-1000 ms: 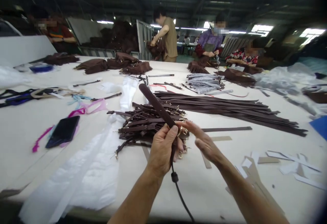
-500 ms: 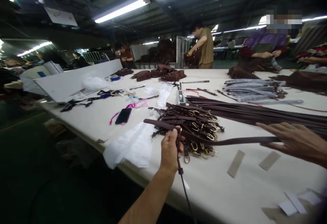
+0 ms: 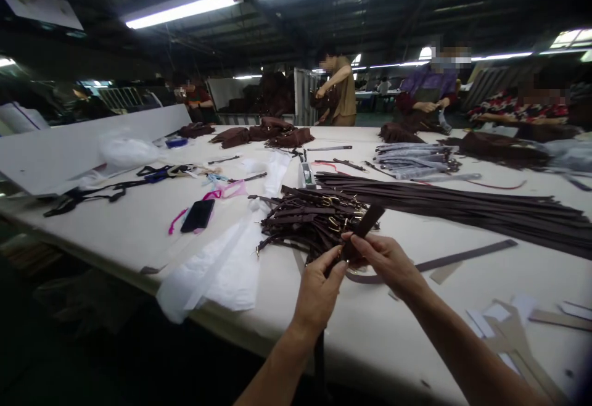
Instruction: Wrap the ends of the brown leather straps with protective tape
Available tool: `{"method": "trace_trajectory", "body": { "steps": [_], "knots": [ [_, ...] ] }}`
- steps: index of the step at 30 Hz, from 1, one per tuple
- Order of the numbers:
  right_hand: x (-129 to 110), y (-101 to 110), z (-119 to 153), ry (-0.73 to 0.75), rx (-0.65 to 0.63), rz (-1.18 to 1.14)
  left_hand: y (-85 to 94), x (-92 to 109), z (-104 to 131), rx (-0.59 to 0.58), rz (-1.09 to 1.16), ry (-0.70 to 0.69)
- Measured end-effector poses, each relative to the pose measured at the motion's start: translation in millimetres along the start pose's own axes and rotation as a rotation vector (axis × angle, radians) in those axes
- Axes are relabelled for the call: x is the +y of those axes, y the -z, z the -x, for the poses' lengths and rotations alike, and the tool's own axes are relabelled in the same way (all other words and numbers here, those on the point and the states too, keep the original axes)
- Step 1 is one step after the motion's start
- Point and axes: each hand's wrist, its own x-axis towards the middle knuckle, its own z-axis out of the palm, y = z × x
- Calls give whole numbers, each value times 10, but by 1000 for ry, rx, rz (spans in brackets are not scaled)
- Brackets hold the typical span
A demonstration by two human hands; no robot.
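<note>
Both hands meet over the near part of the white table. My left hand (image 3: 319, 289) pinches a dark brown strap, and part of the strap hangs down below it. Close on its right, my right hand (image 3: 386, 261) grips the same brown strap (image 3: 369, 219), whose end sticks up above the fingers. A further length of strap (image 3: 467, 254) runs off to the right on the table. Just behind the hands lies a pile of short brown straps with gold buckles (image 3: 309, 215). The fingers hide where the strap pieces meet.
Long brown straps (image 3: 444, 202) stretch across the right. A black phone (image 3: 198, 216) and white wrapping (image 3: 222, 270) lie left. Beige and white strips (image 3: 513, 332) are at the lower right. Plastic-wrapped straps (image 3: 411, 159) lie farther back. Several people are beyond the table (image 3: 139, 233).
My right hand has come left from the strap's far part to grip it beside my left hand. The strap end now points up. The view has turned right.
</note>
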Motion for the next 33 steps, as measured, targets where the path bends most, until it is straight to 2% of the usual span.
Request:
{"method": "trace_trajectory", "body": {
  "steps": [3,7,11,16,22,28,33],
  "knots": [
    [201,99,109,-274,-13,-557,48,-38,-1,-33,102,58],
    [310,78,232,-359,48,-796,15,-96,-52,-57,109,111],
    [376,57,249,-383,81,-915,5,-91,-116,-113,84,191],
    [506,32,210,-373,80,-1010,10,-147,-199,-84,19,272],
    [612,76,192,-377,108,-1052,-20,-237,-305,-123,42,289],
    [674,168,187,-392,71,-1074,-50,-196,-379,-180,-4,334],
    [693,157,181,-440,71,-1111,-48,-138,-380,-197,-59,305]
  ]
}}
